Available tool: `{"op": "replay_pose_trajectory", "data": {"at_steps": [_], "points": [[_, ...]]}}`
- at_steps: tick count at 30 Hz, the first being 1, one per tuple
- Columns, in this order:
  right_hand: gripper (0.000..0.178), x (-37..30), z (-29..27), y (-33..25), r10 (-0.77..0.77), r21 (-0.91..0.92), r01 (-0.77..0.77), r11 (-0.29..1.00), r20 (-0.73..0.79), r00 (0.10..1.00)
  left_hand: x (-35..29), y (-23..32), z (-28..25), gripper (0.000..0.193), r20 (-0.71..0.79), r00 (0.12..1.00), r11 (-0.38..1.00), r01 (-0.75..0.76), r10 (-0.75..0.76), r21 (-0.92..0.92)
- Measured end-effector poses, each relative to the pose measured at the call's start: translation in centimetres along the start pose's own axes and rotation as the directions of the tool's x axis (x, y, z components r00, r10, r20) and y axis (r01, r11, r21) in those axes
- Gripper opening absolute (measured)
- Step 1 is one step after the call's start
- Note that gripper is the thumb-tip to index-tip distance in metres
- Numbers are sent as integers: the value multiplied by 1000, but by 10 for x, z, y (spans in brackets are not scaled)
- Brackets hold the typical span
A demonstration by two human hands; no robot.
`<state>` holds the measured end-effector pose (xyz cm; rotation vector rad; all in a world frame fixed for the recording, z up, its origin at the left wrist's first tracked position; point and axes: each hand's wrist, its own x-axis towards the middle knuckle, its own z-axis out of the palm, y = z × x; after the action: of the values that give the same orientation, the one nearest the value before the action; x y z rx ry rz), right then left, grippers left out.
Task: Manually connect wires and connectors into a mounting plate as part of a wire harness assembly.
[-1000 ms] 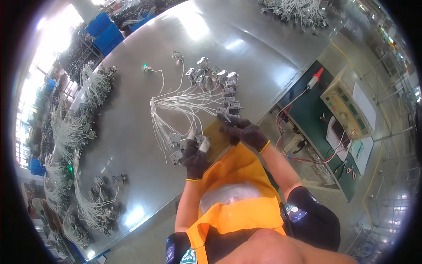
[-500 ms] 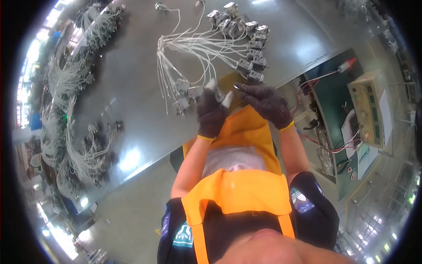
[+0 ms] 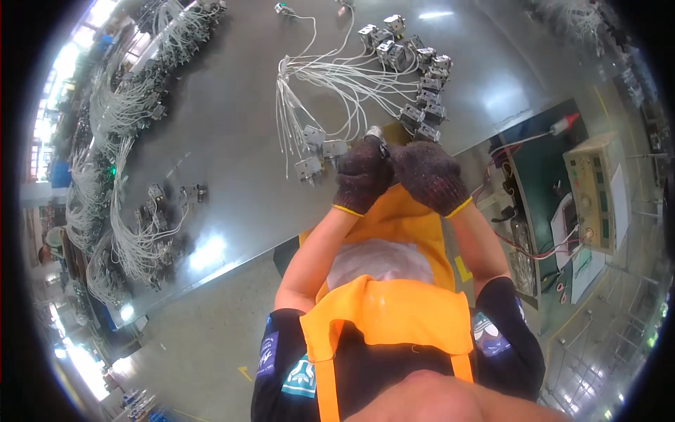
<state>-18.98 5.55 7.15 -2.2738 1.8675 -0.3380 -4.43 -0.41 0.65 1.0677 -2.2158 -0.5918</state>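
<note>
My left hand [image 3: 362,177], in a dark knitted glove, is closed on a small silvery metal part [image 3: 375,131] whose top shows above the fingers. Against it presses my right hand [image 3: 430,177], gloved alike, its fingers curled in; whatever they pinch is hidden. Just beyond my hands, a bundle of white wires [image 3: 323,72] fans out over the metal table [image 3: 232,126]. Boxy metal units [image 3: 430,95] sit at its right-hand wire ends, and more boxy units [image 3: 309,169] lie left of my left hand.
Along the left table edge hang thick bunches of white wires [image 3: 126,105]. A loose wired cluster [image 3: 158,225] lies at the near left. To the right stand a beige instrument box [image 3: 590,197] and red-handled scissors [image 3: 561,292] on a dark green surface, with a red-tipped lead [image 3: 562,125].
My hands have come together; the right hand moved left and its fingers curled in. The left hand's fingers closed around the metal part. The whole view has shifted slightly.
</note>
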Motion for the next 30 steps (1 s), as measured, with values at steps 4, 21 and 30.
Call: {"op": "replay_pose_trajectory", "data": {"at_steps": [4,21,30], "points": [[25,-6,-7,-1,16,34,-20,999,122,992,-8,-4,-2,54,-106,989,992,-110,103,-68],[28,-7,74,-18,168,891,-225,395,170,971,1,-9,-63,62,238,933,552,352,-269,-756],[34,-23,65,-25,14,842,-294,-453,336,942,49,-7,-41,50,136,976,781,-48,169,-623]]}}
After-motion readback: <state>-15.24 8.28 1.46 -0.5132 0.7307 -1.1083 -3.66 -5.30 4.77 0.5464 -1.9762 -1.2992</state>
